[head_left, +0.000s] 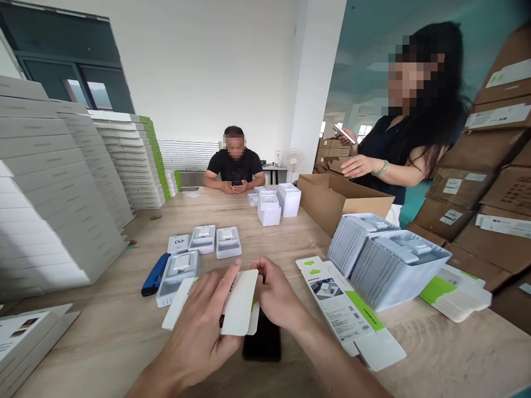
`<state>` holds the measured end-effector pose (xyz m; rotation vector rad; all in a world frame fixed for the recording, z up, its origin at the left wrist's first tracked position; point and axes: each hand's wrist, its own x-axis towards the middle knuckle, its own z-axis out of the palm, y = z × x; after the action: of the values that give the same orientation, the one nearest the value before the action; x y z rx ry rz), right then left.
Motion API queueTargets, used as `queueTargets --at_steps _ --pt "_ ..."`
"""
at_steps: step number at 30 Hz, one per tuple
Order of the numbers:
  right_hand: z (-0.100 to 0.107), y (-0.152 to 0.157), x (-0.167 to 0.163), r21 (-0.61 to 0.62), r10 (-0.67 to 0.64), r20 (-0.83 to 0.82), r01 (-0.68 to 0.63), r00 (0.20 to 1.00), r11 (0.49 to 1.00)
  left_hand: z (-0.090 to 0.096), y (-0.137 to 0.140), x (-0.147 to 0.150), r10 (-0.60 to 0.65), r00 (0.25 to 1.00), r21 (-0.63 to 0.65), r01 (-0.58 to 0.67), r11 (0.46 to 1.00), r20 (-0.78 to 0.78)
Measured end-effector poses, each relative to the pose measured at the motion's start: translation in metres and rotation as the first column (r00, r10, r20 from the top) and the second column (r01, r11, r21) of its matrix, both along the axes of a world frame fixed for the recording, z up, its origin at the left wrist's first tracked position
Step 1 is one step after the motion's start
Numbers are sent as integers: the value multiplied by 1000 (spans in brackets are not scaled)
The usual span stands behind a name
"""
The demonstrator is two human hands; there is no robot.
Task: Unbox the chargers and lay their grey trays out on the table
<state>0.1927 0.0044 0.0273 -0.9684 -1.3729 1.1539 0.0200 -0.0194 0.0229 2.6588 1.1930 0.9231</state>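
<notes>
Pale wood-grain table [286, 243] spreading right across the scene! Smooth white boxes [37, 182] tower at the left, crisp-edged slabs; rough brown cardboard cartons [468, 185] pile up at the right. Near them sits an open corrugated box [326, 207], then nested plastic trays [400, 271], thin-walled and rippled along their sides. Beside those, a flat printed carton [342, 307], white card with a lime-green band.

And centre stage, low over the near table: a folding carton [241, 307], stiff white flaps standing out. The left hand [205, 307] grips it, fingers across the top; the right hand [274, 293] curls its fingers at the far right edge, its fingertips partly hidden. Just beyond, a moulded tray [178, 276] cradles a square white block. Below the carton, a glossy black phone [263, 342]; beside the tray, a slim blue object [155, 275].
</notes>
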Motion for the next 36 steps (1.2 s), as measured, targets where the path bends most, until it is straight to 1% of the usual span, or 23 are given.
queueTargets --at_steps 3,6,7,9,10,12,14,15,16,17,18,19,20,21,22,23,24,25,27,29,32,34,36 --pt "-2 0 0 1 -9 35 9 999 1000 -3 3 -1 -18 1000 45 19 999 -3" --pt "4 -3 6 83 31 145 -43 989 996 -3 3 -7 -34 997 32 32 999 62" --pt "8 -4 10 135 53 172 -77 984 988 -2 3 -11 -29 993 -1 29 1000 112" --pt "16 -9 16 244 132 194 -178 972 953 2 2 -20 12 963 -146 29 989 268" --pt "20 -12 18 293 177 199 -231 964 928 4 2 -26 41 932 -245 52 968 361" --pt "24 -16 17 383 211 205 -276 956 881 8 3 -35 96 851 -413 149 899 516" --pt "22 -17 12 464 143 191 -218 971 859 13 4 -41 134 776 -495 250 832 617" --pt "19 -17 8 492 87 161 -157 983 857 16 5 -41 150 740 -511 288 810 655" --pt "15 -15 5 496 34 112 -85 993 864 18 5 -39 167 710 -508 299 808 684" --pt "11 -13 1 473 -11 49 -13 999 881 20 5 -36 185 699 -487 261 834 691" --pt "7 -11 -2 426 -51 -21 55 999 903 21 4 -32 202 721 -443 160 882 663" --pt "4 -9 -4 368 -91 -90 118 992 922 21 4 -26 222 780 -368 11 930 584" --pt "1 -7 -6 313 -128 -142 167 982 935 21 4 -20 261 847 -248 -159 956 463" --pt "-2 -6 -7 270 -159 -170 201 973 942 19 4 -14 319 891 -96 -304 948 322" --pt "-3 -6 -8 248 -181 -170 220 969 944 16 4 -8 382 903 47 -398 916 198" --pt "-5 -6 -9 241 -193 -144 223 971 945 12 5 -3 430 896 151 -443 884 114" --pt "-6 -7 -10 244 -200 -108 221 974 944 9 6 1 460 884 207 -466 860 77" --pt "-6 -7 -10 258 -201 -75 214 977 942 6 7 3 480 874 225 -483 846 73" --pt "-6 -9 -9 303 -196 -49 202 979 931 1 9 5 497 863 197 -505 841 89" --pt "-5 -8 -6 344 -218 -66 227 974 911 1 9 4 485 869 160 -495 854 99" --pt "-2 -4 0 343 -282 -86 294 956 892 2 7 3 431 899 149 -439 886 83" --pt "-1 -2 2 356 -320 -69 323 945 877 3 4 3 390 918 144 -395 907 66" --pt "0 -1 4 398 -357 -45 345 933 850 2 3 5 363 930 135 -368 920 62"
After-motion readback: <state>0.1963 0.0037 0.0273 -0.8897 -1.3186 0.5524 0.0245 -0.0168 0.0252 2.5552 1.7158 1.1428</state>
